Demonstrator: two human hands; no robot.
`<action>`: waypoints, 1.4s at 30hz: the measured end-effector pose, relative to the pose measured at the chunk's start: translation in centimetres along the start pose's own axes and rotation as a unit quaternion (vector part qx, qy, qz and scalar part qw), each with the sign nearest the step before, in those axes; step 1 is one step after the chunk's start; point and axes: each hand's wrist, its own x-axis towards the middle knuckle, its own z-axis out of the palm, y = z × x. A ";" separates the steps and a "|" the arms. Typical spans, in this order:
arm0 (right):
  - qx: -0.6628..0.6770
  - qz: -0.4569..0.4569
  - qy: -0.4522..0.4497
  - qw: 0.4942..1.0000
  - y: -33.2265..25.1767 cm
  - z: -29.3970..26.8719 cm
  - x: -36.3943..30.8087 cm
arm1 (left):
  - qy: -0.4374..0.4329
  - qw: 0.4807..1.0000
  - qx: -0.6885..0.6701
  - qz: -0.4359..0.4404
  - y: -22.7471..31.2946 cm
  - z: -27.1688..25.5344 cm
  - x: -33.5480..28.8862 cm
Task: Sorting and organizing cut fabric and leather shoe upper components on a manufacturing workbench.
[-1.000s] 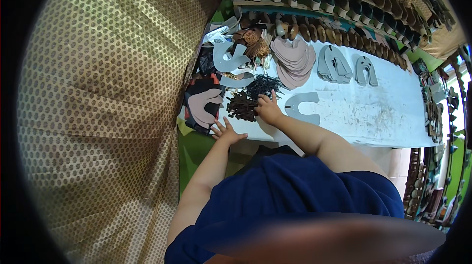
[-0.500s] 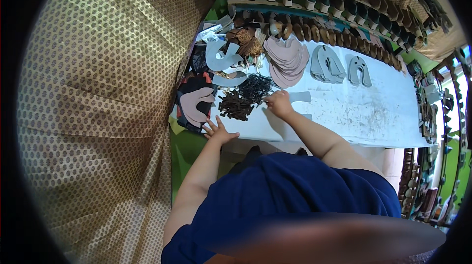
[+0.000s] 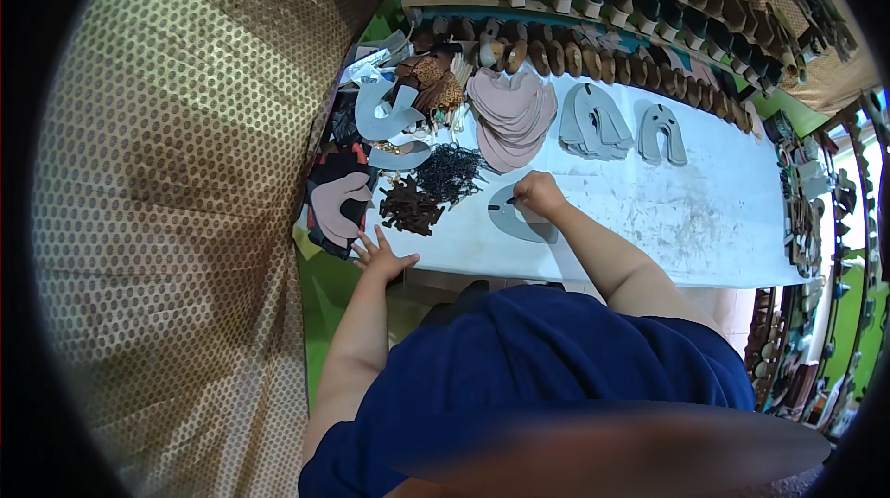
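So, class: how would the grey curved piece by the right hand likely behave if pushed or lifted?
The grey curved piece looks thin, so it is probably light and may bend a little when lifted. Lying flat on the white table cover, it would likely slide rather than tip.

2 hands (image 3: 380,260) — 2 dk piles (image 3: 411,207), 1 pink stack (image 3: 513,120), prob. 2 gry stacks (image 3: 588,122)

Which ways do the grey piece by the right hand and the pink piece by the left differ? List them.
The grey piece lies on the white table; the pink piece lies on a black-and-red heap.
The grey piece shows a dark mark at its bend; the pink piece shows none.
Both are flat and curved.
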 end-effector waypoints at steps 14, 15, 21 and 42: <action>-0.089 -0.146 -0.066 0.983 2.7 -0.6 0.7 | 0.329 0.940 -0.090 -0.004 2.9 6.6 -3.0; -0.088 -0.143 -0.067 0.984 3.3 -0.5 0.6 | 0.337 0.938 -0.080 0.017 4.9 6.6 -4.5; -0.079 -0.198 -0.071 0.974 4.1 -0.3 1.5 | 0.254 0.949 0.011 0.187 12.3 7.0 -6.4; -0.067 -0.189 -0.078 0.977 3.5 -0.6 -2.6 | 0.212 0.926 0.007 0.311 16.9 8.9 -5.6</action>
